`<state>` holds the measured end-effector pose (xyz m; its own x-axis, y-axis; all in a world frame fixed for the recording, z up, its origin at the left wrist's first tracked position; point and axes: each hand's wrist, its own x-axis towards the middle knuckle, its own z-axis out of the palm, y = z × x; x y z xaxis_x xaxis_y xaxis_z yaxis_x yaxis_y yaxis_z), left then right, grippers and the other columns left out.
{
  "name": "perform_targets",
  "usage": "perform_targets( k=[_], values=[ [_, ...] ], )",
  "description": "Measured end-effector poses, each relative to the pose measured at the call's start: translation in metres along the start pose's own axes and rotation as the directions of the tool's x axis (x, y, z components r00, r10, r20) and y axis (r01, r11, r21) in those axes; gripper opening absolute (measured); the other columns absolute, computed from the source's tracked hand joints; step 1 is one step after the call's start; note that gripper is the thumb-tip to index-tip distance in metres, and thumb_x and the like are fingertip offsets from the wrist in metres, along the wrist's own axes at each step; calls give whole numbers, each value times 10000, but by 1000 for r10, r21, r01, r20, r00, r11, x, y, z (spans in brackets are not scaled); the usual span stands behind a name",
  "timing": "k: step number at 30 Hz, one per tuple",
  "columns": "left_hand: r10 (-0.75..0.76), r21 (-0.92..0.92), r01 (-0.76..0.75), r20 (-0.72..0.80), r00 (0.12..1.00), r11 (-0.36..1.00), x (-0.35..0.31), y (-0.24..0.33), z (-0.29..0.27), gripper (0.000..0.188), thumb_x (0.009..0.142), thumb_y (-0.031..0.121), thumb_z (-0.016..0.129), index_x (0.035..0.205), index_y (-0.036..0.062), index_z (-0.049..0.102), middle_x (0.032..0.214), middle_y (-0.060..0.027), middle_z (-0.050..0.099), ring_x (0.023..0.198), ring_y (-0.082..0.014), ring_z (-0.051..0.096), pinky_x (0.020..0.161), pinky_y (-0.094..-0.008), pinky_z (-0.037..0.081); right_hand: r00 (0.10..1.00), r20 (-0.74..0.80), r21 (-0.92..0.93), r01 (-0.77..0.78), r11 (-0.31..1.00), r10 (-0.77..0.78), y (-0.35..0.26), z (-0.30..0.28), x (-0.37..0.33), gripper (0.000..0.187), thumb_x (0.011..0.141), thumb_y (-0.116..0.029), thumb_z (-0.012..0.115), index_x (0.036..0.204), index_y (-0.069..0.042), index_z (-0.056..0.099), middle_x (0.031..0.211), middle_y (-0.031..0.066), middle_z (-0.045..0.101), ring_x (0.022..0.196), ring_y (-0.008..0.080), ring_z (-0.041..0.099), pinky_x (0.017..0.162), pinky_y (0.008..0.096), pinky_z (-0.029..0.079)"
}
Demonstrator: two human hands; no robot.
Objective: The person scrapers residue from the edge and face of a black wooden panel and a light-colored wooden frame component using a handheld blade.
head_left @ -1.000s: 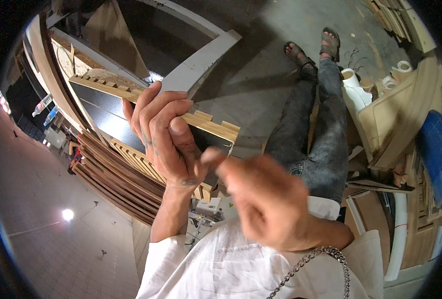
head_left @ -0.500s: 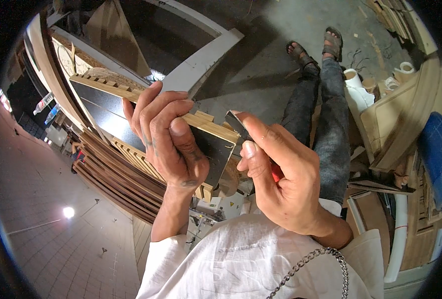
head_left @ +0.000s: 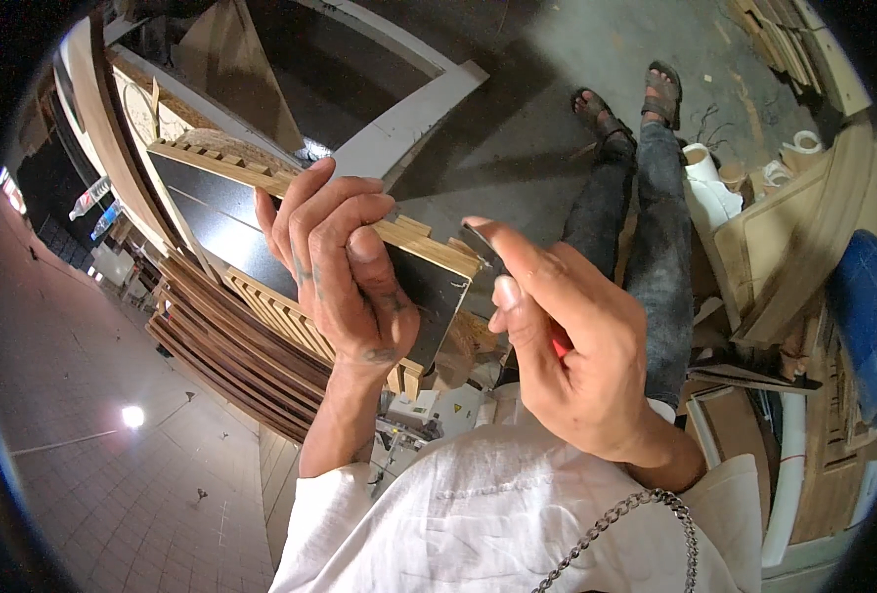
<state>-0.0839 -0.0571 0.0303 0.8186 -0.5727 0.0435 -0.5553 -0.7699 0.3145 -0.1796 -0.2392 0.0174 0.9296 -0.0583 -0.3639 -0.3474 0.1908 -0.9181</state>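
Observation:
A slatted wooden panel with a smooth black face slants across the view, its near end pointing to the right. My left hand is closed at the panel near that end, its fingers bent over the wooden edge and the thumb against the black face. In my right hand is a small tool with a dark flat blade and a bit of red showing inside the palm. The index finger lies along the blade, just off the panel's corner. Most of the tool is hidden by the fingers.
Curved wooden strips are stacked to the left. A pale curved frame stands beyond the panel. On the right are paper rolls, wood offcuts and a blue wrapped item. My sandalled feet rest on the concrete floor.
My right hand and its tool have shifted slightly right, opening a small gap from the panel's end. My left hand and the panel moved slightly right within the view.

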Motion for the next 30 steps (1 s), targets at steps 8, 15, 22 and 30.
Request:
perform_targets(
  k=[8,15,22,30],
  values=[
    [34,-13,-34,13,999,999,-1,-8,-1,241,1056,209,469,1083,49,649,1090,-111,688,1264,-333,581,1204,-593,230,977,208,88,27,996,-45,-17,23,-22,521,891,66,636,1392,-74,649,850,69,643,608,106,597,440,258,527],
    [1,-56,3,67,998,998,-5,-5,-8,297,990,292,507,1106,97,700,1132,-100,693,1313,-339,558,1224,-601,197,985,-168,157,71,985,-45,11,15,-8,356,1053,-57,539,1394,37,581,988,141,715,759,158,692,647,254,586],
    [60,-18,-58,174,983,998,-2,16,-15,729,817,802,643,1051,119,738,1115,-92,711,1332,-383,550,1225,-596,194,905,-290,409,-178,895,313,18,-14,-9,429,1073,-140,570,1447,57,499,863,46,618,721,145,666,682,287,570],
    [-134,-108,153,167,977,982,6,38,-13,289,843,337,813,961,78,768,1087,-65,728,1359,-370,523,1230,-556,174,805,-219,466,-410,784,551,54,-42,-31,246,1041,-145,638,1209,33,654,878,54,663,759,135,650,692,273,548]
  ],
)
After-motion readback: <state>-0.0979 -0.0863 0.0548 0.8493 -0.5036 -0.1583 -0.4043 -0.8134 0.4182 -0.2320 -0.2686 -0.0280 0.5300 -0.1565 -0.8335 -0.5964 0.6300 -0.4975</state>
